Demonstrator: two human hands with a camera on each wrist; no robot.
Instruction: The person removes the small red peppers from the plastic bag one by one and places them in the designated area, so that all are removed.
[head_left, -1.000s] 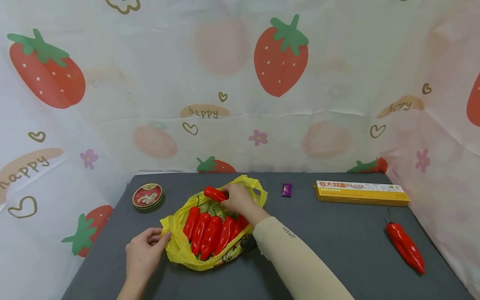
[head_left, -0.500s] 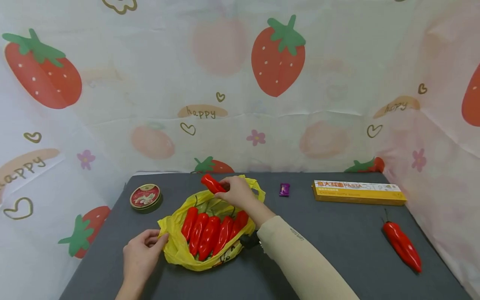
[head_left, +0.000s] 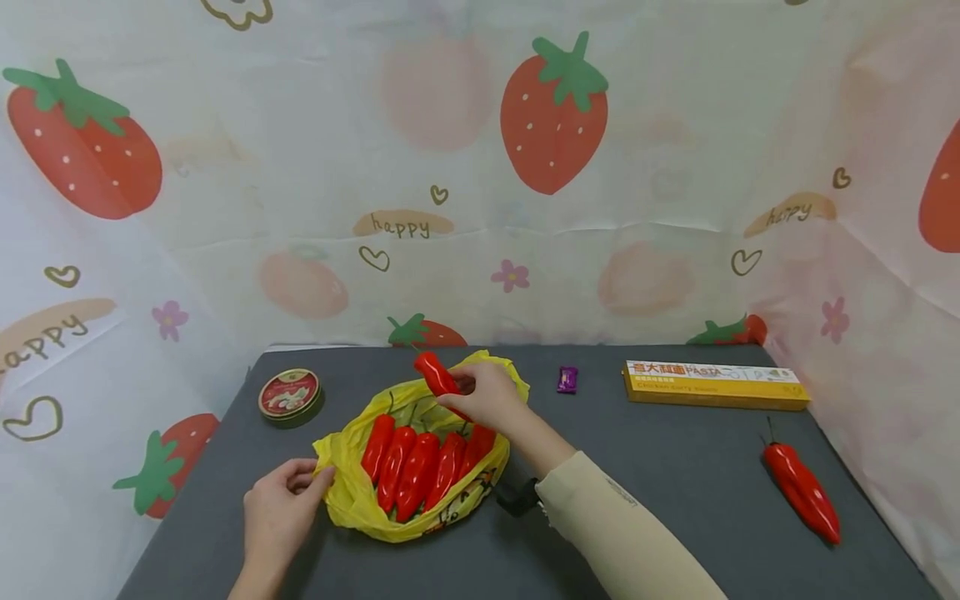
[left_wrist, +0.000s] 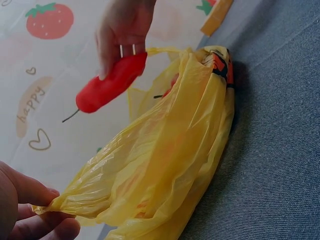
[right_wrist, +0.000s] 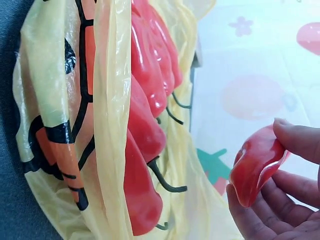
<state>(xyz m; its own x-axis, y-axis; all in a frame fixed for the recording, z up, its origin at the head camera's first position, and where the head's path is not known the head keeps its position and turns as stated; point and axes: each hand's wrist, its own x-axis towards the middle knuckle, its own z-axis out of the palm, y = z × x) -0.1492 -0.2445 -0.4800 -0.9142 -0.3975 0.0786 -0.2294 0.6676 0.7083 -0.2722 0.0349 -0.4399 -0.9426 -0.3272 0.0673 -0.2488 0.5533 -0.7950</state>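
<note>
A yellow plastic bag (head_left: 352, 500) lies on the table with its mouth spread, and several red chili peppers (head_left: 417, 477) lie side by side inside it. My left hand (head_left: 279, 510) pinches the bag's left rim between thumb and fingers, as the left wrist view shows at the gathered plastic (left_wrist: 75, 200). Above the bag's far right side, my right hand (head_left: 491, 398) grips one red chili pepper (head_left: 437, 375), lifted clear of the others. In the left wrist view this held chili pepper (left_wrist: 110, 85) tilts, its thin dark stem pointing away from the palm.
A round tin (head_left: 290, 396) stands at the back left of the grey table (head_left: 637, 467). Behind and right of the bag lie a small purple wrapped sweet (head_left: 567, 380) and a yellow pasta box (head_left: 712, 386). Another red chili pepper (head_left: 802, 493) lies near the right edge.
My right hand has lifted the chili pepper higher, then drawn it slightly right and tilted it more steeply. My left hand keeps its pinch on the bag rim.
</note>
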